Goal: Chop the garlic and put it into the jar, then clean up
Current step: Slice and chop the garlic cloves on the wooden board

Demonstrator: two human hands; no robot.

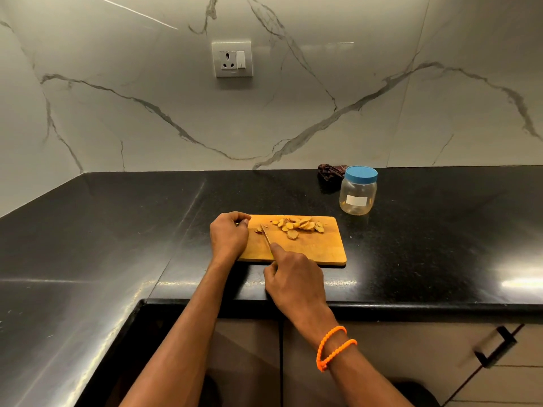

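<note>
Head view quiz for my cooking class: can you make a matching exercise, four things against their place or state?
Things:
1. jar
2. cloth
3. sliced pieces
4. right hand

Place or state:
A. grips the knife, forefinger along its back
B. piled at the far side of the cutting board
C. crumpled by the wall, behind the jar
D. blue lid on, right of and beyond the board

Pairs: 1-D, 2-C, 3-B, 4-A

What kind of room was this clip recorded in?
Most likely a home kitchen: a black stone countertop against a marble-look backsplash with a wall socket, and a wooden cutting board with sliced pieces.
</note>
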